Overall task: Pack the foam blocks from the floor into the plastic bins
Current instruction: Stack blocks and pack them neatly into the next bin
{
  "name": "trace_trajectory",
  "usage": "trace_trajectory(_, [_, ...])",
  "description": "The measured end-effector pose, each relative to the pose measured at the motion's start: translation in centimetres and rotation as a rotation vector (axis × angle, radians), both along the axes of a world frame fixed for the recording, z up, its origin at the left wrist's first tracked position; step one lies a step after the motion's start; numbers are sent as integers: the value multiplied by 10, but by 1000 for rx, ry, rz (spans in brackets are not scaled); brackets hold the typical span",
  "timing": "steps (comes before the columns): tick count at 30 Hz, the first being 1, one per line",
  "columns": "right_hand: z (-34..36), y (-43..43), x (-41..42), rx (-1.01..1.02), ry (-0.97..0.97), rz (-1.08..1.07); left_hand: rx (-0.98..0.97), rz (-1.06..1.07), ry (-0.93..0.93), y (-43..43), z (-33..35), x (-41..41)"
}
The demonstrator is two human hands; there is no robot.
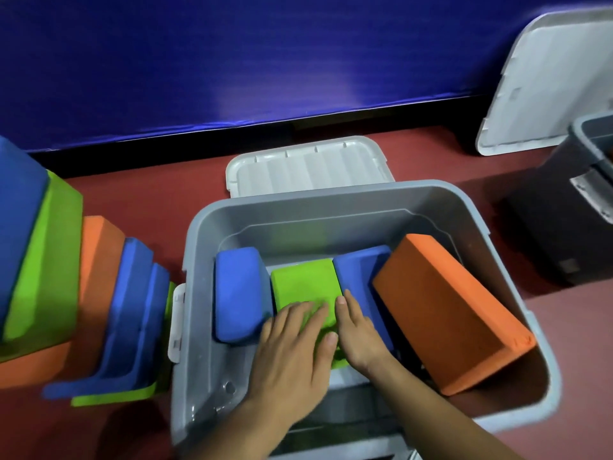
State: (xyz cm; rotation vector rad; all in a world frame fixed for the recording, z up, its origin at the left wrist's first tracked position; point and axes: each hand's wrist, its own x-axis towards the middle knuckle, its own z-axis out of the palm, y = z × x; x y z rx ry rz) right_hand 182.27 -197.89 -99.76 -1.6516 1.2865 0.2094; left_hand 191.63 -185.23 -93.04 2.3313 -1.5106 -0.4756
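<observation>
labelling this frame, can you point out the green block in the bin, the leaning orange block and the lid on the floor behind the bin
green block (pixel 303 283), head view, far part of its top face
orange block (pixel 447 313), head view, middle of its broad face
lid (pixel 308 167), head view, ribbed centre

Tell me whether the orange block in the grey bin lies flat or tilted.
Tilted. The orange block leans in the right side of the grey bin, its near end raised close to the rim.

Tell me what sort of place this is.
Likely an indoor play or gym storage corner: a red floor, a blue wall covering, and bright foam blocks stacked beside a grey plastic bin.
</observation>
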Motion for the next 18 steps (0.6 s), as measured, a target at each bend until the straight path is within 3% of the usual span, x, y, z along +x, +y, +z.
trace_trajectory(3, [-1, 0, -1, 12, 29, 53, 93, 71, 199, -2, 2, -17])
trace_trajectory(9, [0, 3, -6, 193, -67, -60, 431, 349, 444, -9, -28, -19])
trace_trajectory(18, [-3, 2, -9, 213, 126, 183, 560, 437, 545, -15, -70, -17])
